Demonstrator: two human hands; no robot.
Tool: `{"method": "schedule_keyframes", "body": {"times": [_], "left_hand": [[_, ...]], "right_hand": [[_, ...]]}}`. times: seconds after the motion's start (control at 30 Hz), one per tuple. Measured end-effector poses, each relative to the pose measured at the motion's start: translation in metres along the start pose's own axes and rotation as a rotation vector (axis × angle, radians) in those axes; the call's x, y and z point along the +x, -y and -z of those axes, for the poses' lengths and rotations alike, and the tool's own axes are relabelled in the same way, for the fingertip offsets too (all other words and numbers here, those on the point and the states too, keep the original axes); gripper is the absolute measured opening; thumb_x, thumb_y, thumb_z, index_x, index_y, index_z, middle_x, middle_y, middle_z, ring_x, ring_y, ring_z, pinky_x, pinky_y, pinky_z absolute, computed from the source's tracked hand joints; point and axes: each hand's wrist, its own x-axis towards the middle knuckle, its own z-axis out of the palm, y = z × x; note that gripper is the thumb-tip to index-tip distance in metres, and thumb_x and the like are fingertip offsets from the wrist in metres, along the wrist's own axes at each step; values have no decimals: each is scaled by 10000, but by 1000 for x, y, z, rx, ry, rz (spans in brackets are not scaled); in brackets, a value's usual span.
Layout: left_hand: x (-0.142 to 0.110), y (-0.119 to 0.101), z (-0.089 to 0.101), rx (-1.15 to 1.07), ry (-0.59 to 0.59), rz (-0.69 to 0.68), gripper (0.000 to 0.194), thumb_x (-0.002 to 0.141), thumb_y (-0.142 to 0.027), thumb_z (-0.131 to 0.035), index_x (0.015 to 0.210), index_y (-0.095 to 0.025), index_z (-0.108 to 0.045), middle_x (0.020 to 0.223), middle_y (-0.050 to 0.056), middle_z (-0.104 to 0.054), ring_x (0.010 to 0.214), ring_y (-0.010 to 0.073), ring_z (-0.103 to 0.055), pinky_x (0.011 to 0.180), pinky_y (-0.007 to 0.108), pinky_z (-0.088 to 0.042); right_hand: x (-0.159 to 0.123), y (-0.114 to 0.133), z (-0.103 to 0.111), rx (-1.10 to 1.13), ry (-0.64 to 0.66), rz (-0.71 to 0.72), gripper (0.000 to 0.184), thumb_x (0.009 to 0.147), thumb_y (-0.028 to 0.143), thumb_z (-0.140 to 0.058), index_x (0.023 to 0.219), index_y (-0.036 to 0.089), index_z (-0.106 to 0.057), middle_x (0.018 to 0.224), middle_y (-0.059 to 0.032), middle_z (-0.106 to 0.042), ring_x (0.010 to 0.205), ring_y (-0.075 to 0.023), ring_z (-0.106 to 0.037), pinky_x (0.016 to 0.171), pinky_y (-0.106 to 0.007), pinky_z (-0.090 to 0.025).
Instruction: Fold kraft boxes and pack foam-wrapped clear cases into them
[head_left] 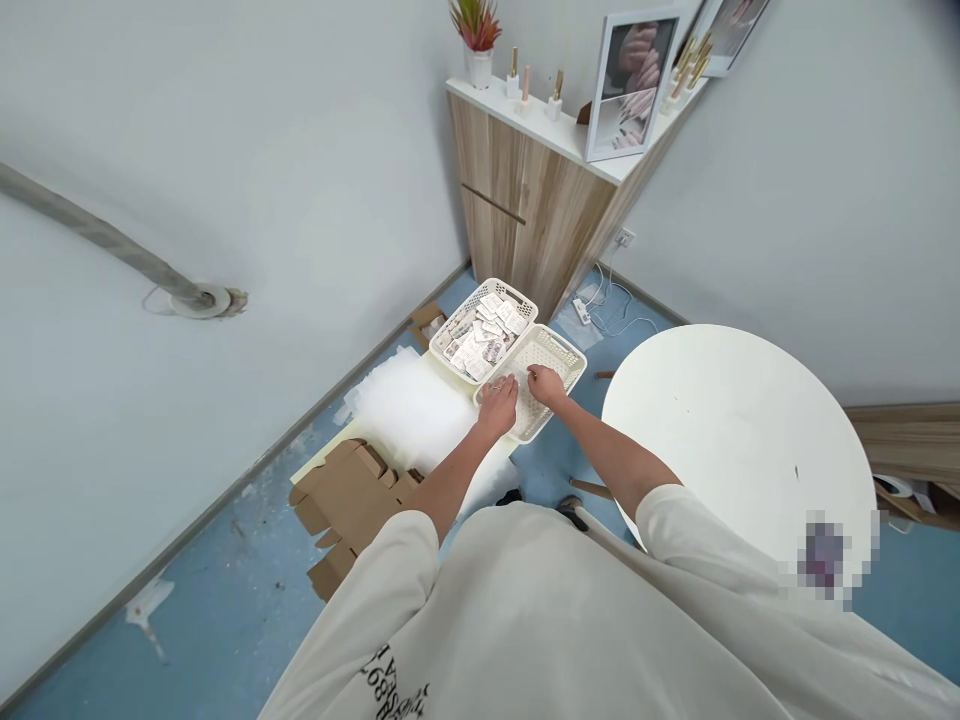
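Observation:
My left hand reaches over the near left side of a white plastic basket with a perforated bottom. Its fingers are stretched out. Opposite it, over the middle of the same basket, is my right hand, with fingers curled into a pinch; what they hold, if anything, is too small to make out. Touching this basket on the far left stands a second white basket, filled with many small printed packets. Part of the first basket's bottom is hidden under my hands.
A stack of white sheets lies left of the baskets, with flattened brown cardboard nearer me. On the right stands a round white table. A wooden cabinet behind carries bottles and a picture frame. Cables lie on the floor.

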Motion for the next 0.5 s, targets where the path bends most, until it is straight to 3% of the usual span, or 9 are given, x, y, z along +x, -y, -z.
{"method": "schedule_keyframes", "body": {"times": [0.27,0.4,0.5], "left_hand": [[-1,-1,5,-13,-7,23,665,847,-113,-489,1504,-214,-468,1605,121,-410,1489,328,-343,1219,552,-179],[6,-12,7,-32,-73,-11,608,907,-137,-434,1511,-203,-449,1619,129,-382,1469,325,-371,1210,544,-211],[22,-37,7,-87,-125,-36,581,947,-180,-414,1528,-206,-419,1629,120,-360,1470,324,-366,1204,533,-244]], "right_hand": [[1,10,3,-31,-12,-19,259,965,277,-551,1162,186,-693,1187,-162,-684,1161,-306,-606,1018,-370,-431],[-14,3,27,8,-126,23,269,990,288,-495,1155,184,-680,1172,-145,-682,1124,-285,-609,1021,-365,-426],[-34,-17,54,69,-241,31,302,1003,324,-468,1196,192,-659,1162,-112,-691,1074,-247,-621,1005,-348,-444]]}}
